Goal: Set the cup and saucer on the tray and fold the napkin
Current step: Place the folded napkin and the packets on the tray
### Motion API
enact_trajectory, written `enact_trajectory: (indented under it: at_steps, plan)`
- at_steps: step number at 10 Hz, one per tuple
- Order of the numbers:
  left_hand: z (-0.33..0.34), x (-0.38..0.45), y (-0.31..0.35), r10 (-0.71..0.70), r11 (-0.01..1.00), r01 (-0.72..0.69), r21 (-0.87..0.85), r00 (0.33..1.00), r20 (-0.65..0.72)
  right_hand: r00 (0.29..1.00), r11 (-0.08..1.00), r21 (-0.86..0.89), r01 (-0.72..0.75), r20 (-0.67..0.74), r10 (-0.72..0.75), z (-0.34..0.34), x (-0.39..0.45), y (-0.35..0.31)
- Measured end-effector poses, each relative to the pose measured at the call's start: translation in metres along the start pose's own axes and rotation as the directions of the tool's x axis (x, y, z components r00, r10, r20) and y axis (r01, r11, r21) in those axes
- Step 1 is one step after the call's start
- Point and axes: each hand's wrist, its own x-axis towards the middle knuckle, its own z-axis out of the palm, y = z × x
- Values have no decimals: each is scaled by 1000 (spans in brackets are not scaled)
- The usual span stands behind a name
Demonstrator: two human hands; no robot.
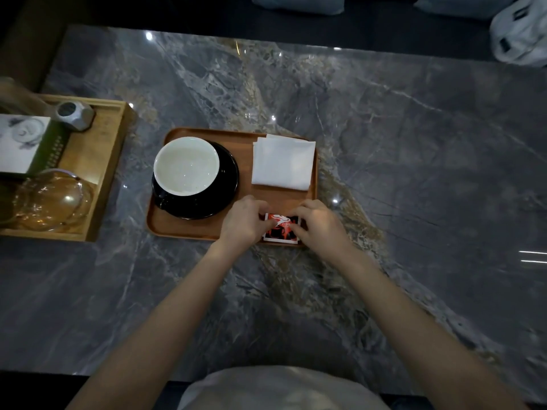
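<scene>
A café or tea lounge is suggested. A polished grey marble table (384, 119) is seen, and on it a small wooden serving tray (183, 229) has been laid with a dark cup on a saucer (228, 184), a folded white napkin (282, 162) just beyond the hands, and a red printed sachet (281, 227) pinched between them. Well to the left of the grip, a second wooden tray (100, 179) is set with a glass teapot (50, 199) and a small grey faceted vessel (75, 113) (its use cannot be told). Cushioned seating (299, 2) is glimpsed along the far side.
</scene>
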Motion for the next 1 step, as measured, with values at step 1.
enact_trajectory:
  at_steps: [1]
  plan:
    - [-4,1,2,11,1000,-13,25,999,50,999,1000,11,-20,40,20,-4,3,-2]
